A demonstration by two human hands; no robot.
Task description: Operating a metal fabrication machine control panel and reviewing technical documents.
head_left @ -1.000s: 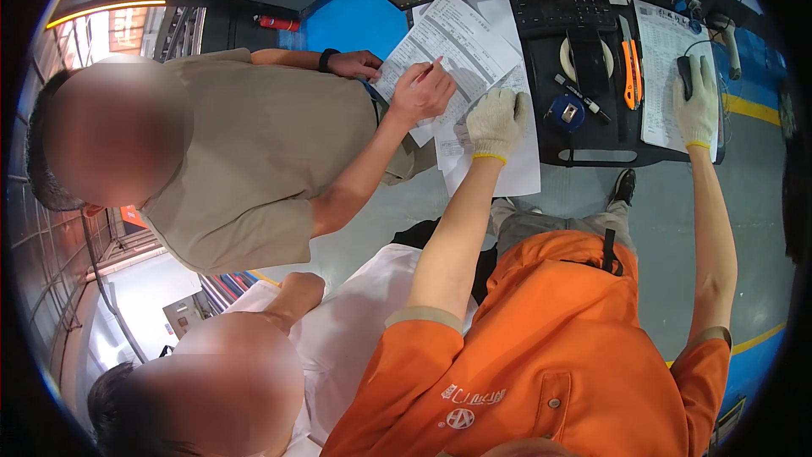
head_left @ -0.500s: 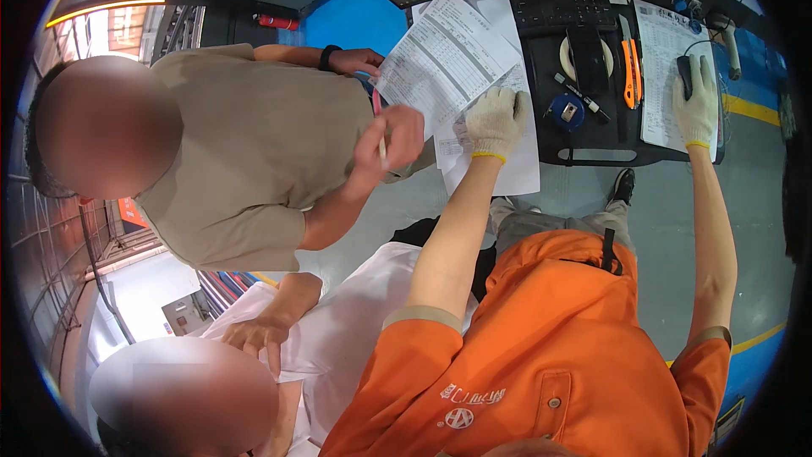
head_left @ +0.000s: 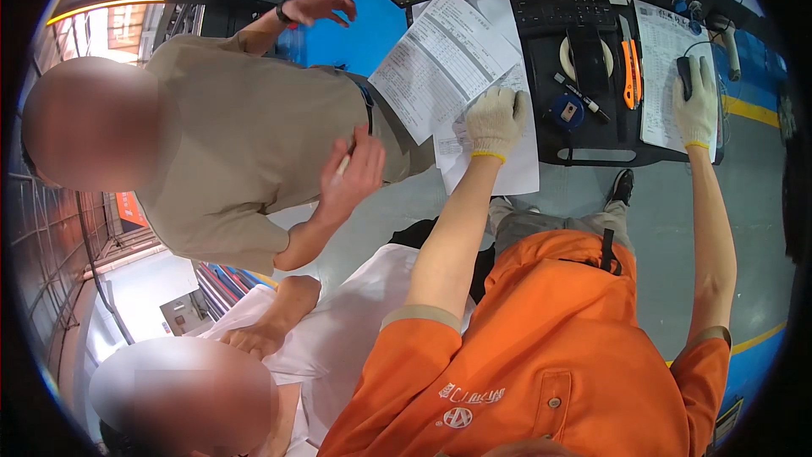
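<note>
Resting on the sheets (head_left: pixel 452 59) at upper centre of the frame: your left hand (head_left: pixel 496 123), gloved, fingers curled, whether gripping anything cannot be told. At upper right: your right hand (head_left: pixel 697 108), gloved, holding the black mouse (head_left: pixel 684 74), which lies over the list (head_left: pixel 662 97). Between the two, on the black desk (head_left: pixel 609 144): one cream roll (head_left: pixel 566 57), one marker (head_left: pixel 580 98), one blue tape measure (head_left: pixel 566 112), one orange cutter (head_left: pixel 631 74), with the keyboard (head_left: pixel 558 10) near the top edge.

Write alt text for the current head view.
The wearer's gloved left hand rests on printed sheets; the gloved right hand holds a black computer mouse on another sheet. Between them lie an orange utility knife, blue tape measure and marker; a co-worker in khaki stands to the left.
</note>
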